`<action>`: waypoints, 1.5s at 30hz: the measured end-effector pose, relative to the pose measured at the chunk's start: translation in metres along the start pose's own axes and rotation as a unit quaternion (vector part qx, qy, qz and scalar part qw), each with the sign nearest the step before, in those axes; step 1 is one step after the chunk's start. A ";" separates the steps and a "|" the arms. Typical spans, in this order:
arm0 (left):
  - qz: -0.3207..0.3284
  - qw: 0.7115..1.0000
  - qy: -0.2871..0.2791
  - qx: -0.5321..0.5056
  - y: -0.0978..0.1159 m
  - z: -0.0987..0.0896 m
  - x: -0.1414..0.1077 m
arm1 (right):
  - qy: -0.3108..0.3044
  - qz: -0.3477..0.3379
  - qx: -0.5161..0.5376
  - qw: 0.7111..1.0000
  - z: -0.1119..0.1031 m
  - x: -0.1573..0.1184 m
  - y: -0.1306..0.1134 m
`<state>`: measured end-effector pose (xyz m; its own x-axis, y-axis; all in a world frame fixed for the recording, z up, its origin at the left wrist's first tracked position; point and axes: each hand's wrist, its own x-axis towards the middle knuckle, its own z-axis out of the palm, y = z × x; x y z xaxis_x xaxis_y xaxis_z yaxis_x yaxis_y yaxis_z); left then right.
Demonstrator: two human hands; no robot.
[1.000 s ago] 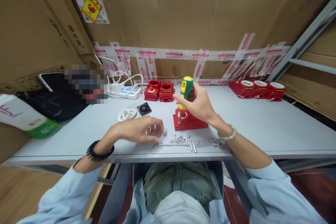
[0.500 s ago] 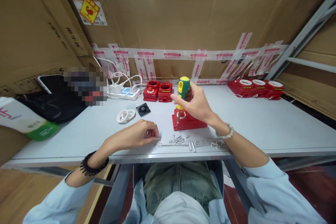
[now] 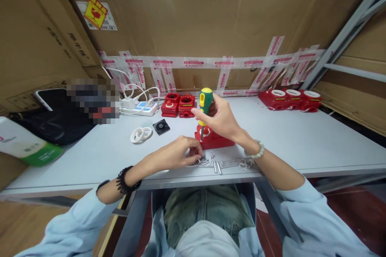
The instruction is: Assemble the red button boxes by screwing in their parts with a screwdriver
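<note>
My right hand (image 3: 223,119) is wrapped round the green and yellow handle of a screwdriver (image 3: 205,102). Held upright, the screwdriver has its shaft pointing down at the near left corner of a red housing (image 3: 218,139) with a white ring-shaped part on it. My left hand (image 3: 181,152) rests low over the table, fingers curled and pinched at the left side of a pile of silver screws (image 3: 205,160). Whatever is between those fingertips is hidden. Just right of the screws lie two metal pins (image 3: 217,167) and some thin metal rods (image 3: 230,163).
White rings (image 3: 141,135) and a black square part (image 3: 161,127) lie on the left of the table. Two red housings (image 3: 177,105) stand behind, near a power strip (image 3: 140,107). More red housings (image 3: 290,101) sit at the back right. A green-white package (image 3: 30,142) is far left.
My left hand has moved right, from beside the screws to the pile itself. My right hand still holds the screwdriver at the red housing's corner. The whole view has shifted slightly.
</note>
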<state>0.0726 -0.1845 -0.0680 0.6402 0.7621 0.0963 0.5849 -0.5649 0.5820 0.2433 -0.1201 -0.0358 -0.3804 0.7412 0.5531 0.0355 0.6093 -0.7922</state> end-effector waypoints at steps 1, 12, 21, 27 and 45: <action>0.002 1.000 0.021 0.005 0.000 -0.002 0.000 | 0.001 -0.001 -0.003 1.000 0.000 0.000 -0.001; 0.022 0.997 0.077 0.002 -0.023 -0.010 0.028 | 0.045 -0.053 -0.159 0.985 -0.004 0.000 -0.012; -0.007 0.998 0.054 -0.030 -0.042 0.002 0.037 | 0.058 -0.091 -0.175 0.979 0.000 -0.004 -0.024; 0.002 0.998 0.054 -0.040 -0.042 0.001 0.037 | 0.066 -0.103 -0.210 0.970 0.006 -0.006 -0.024; 0.007 0.998 0.038 -0.042 -0.044 0.000 0.037 | 0.169 -0.129 -0.346 0.914 0.010 -0.001 -0.029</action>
<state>0.0709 -0.1311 -0.0900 0.6069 0.7776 0.1642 0.5295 -0.5497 0.6461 0.2336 -0.1409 -0.0159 -0.1559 0.5209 0.8393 0.6045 0.7223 -0.3359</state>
